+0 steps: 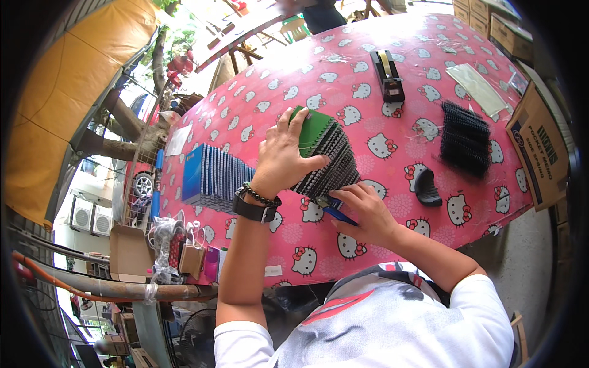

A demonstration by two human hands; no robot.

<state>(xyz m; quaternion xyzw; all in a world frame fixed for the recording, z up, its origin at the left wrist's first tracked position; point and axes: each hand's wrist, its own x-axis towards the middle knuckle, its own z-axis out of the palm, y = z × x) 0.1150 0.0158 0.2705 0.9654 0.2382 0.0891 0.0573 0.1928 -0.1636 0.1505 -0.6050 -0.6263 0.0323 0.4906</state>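
My left hand (283,153) is laid over a stack of spiral-bound notebooks (334,156) with a green cover (314,130), fingers over the far side and thumb across the wire bindings. At the stack's near corner my right hand (366,214) grips blue-handled pliers (338,214), whose jaws touch the ends of the spirals. Just left of my left wrist stands a row of blue-covered spiral notebooks (211,178), partly hidden by that arm. Right of my right hand lies a small curved black piece (427,189).
Across the pink patterned tablecloth (300,260) are a black tape dispenser (388,76), a pile of black spiral coils (464,140) and a pale flat packet (477,89). A cardboard box (541,147) stands at the right edge. Plastic-wrapped items (167,245) sit at the near left.
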